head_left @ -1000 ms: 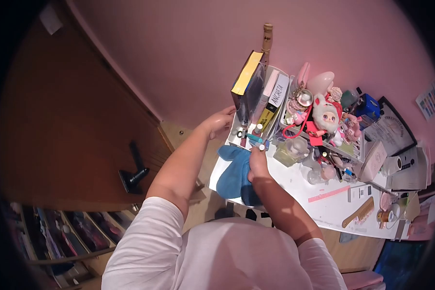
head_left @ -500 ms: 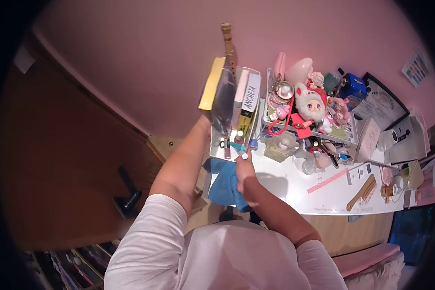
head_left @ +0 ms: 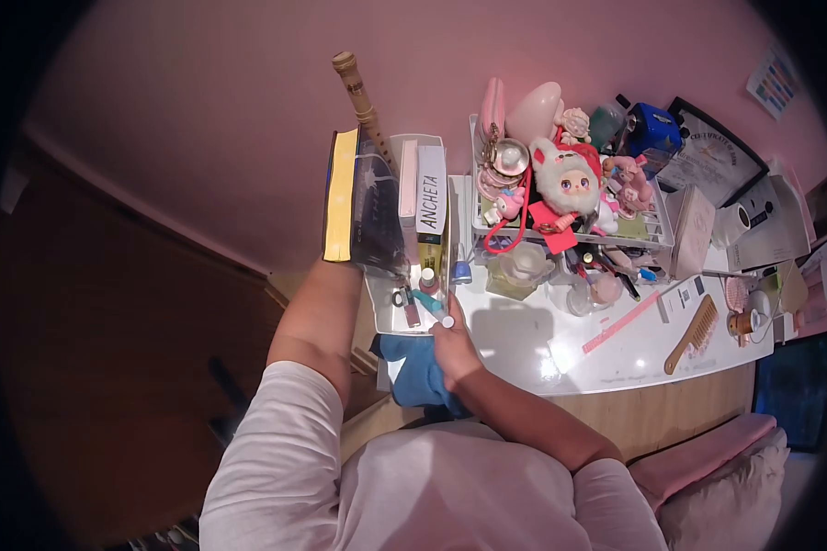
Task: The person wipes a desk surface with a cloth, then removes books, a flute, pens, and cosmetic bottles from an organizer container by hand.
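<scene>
A white bin (head_left: 383,319) stands at the left end of the desk. Inside are a pink-spined book (head_left: 408,188), a white-labelled book marked ANCHETA (head_left: 431,193) and small bottles, among them a nail polish bottle (head_left: 428,280). A thick yellow-edged book (head_left: 342,197) with a dark, glossy cover leans at the bin's left side. Behind this book my left hand is hidden; only my left forearm (head_left: 314,317) shows. My right hand (head_left: 455,344) grips the bin's front right corner, beside a white-capped teal tube (head_left: 429,303). A wooden recorder (head_left: 362,103) rises behind the books.
Right of the bin, a white basket (head_left: 574,243) carries a plush doll (head_left: 568,179) and pink trinkets. Glass jars (head_left: 521,271), a pink ruler (head_left: 620,323) and a wooden comb (head_left: 692,335) lie on the desk (head_left: 515,354). Blue cloth (head_left: 418,372) hangs below the bin.
The view has shifted, so the desk items appear further left. The yellow-edged book now stands more upright in view, and the bin sits lower in the picture. Both arms keep their hold positions.
</scene>
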`<act>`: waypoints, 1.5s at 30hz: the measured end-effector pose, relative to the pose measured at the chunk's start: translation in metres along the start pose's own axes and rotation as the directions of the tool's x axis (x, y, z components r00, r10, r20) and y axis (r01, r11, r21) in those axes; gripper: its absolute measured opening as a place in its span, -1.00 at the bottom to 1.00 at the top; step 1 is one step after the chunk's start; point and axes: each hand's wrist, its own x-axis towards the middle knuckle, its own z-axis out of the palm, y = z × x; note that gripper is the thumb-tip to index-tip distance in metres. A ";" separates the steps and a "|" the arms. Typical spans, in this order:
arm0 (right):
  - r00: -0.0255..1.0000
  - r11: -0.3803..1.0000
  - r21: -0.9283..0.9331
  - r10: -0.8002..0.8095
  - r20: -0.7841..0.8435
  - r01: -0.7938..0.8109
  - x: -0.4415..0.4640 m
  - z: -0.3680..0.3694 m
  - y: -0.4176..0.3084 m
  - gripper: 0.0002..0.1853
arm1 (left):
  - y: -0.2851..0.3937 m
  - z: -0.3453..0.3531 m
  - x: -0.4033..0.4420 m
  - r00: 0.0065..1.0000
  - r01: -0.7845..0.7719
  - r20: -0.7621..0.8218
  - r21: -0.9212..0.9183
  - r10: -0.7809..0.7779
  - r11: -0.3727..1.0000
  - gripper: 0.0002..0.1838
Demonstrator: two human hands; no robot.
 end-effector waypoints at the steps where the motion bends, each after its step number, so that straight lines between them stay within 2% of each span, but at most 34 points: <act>1: 1.000 1.000 -0.006 0.018 -0.003 -0.018 -0.002 -0.001 -0.002 -0.29 | -0.001 -0.002 -0.001 1.000 -0.008 0.005 -0.011 0.008 1.000 -0.42; 2: 0.999 0.999 -0.011 0.038 -0.008 -0.038 -0.003 -0.002 -0.003 -0.28 | -0.004 -0.003 -0.001 1.000 -0.011 0.011 -0.024 0.011 1.000 -0.42; 5: 0.995 0.981 -0.169 -0.097 -0.029 0.090 0.005 -0.011 0.013 -0.28 | -0.010 -0.003 -0.003 0.999 -0.031 0.036 -0.055 0.033 0.998 -0.42; 7: 0.995 0.970 -0.221 -0.098 0.011 0.098 0.006 -0.018 0.015 -0.28 | -0.015 -0.002 -0.007 0.997 -0.038 0.056 -0.079 0.043 0.996 -0.42; 14: 0.987 0.953 -0.302 0.049 0.151 -0.001 -0.029 -0.043 -0.020 -0.28 | -0.034 0.014 -0.044 0.988 -0.054 0.136 -0.160 0.076 0.986 -0.42; 17: 0.973 0.932 -0.358 0.036 0.229 0.050 -0.032 -0.064 -0.018 -0.30 | -0.041 0.030 -0.068 0.979 -0.049 0.186 -0.198 0.086 0.979 -0.43; 20: 0.928 0.968 -0.163 0.230 0.294 -0.188 -0.026 -0.091 -0.006 -0.31 | -0.049 0.051 -0.094 0.966 -0.036 0.241 -0.248 0.098 0.968 -0.43; 23: 0.925 0.956 -0.219 0.252 0.285 -0.194 -0.033 -0.106 -0.008 -0.30 | -0.058 0.072 -0.119 0.951 -0.019 0.289 -0.291 0.107 0.957 -0.43; 26: 0.921 0.936 -0.343 0.199 0.334 -0.079 -0.038 -0.115 -0.012 -0.30 | -0.061 0.089 -0.135 0.937 -0.022 0.322 -0.330 0.135 0.944 -0.43; 29: 0.906 0.856 -0.513 0.260 0.335 -0.056 -0.042 -0.118 -0.030 -0.30 | -0.061 0.100 -0.141 0.928 -0.044 0.333 -0.342 0.165 0.939 -0.43; 32: 0.841 0.778 -0.617 0.254 0.478 0.116 -0.027 -0.136 -0.029 -0.26 | -0.064 0.103 -0.147 0.934 -0.067 0.307 -0.355 0.184 0.933 -0.43; 35: 0.777 0.578 -0.814 0.486 0.400 0.057 -0.042 -0.145 -0.092 -0.22 | -0.066 0.101 -0.148 0.943 -0.107 0.262 -0.349 0.206 0.931 -0.44; 36: 0.763 0.715 -0.691 0.388 0.517 0.105 -0.023 -0.162 -0.075 -0.27 | -0.067 0.096 -0.149 0.946 -0.126 0.242 -0.343 0.217 0.931 -0.44; 39: 0.854 0.714 -0.670 0.205 0.479 0.204 -0.007 -0.183 -0.073 -0.44 | -0.072 0.085 -0.147 0.961 -0.183 0.140 -0.333 0.240 0.925 -0.45; 42: 0.954 0.457 -0.845 -0.028 0.297 0.276 -0.023 -0.175 -0.092 -0.62 | -0.079 0.075 -0.141 0.965 -0.237 0.032 -0.318 0.260 0.918 -0.45; 43: 0.911 0.238 -0.883 -0.195 0.364 0.404 -0.018 -0.175 -0.083 -0.64 | -0.083 0.070 -0.137 0.963 -0.254 0.001 -0.309 0.268 0.916 -0.46; 45: 0.703 -0.248 -0.824 -0.433 0.564 0.508 -0.015 -0.175 -0.064 -0.67 | -0.086 0.067 -0.134 0.957 -0.290 -0.068 -0.292 0.283 0.911 -0.46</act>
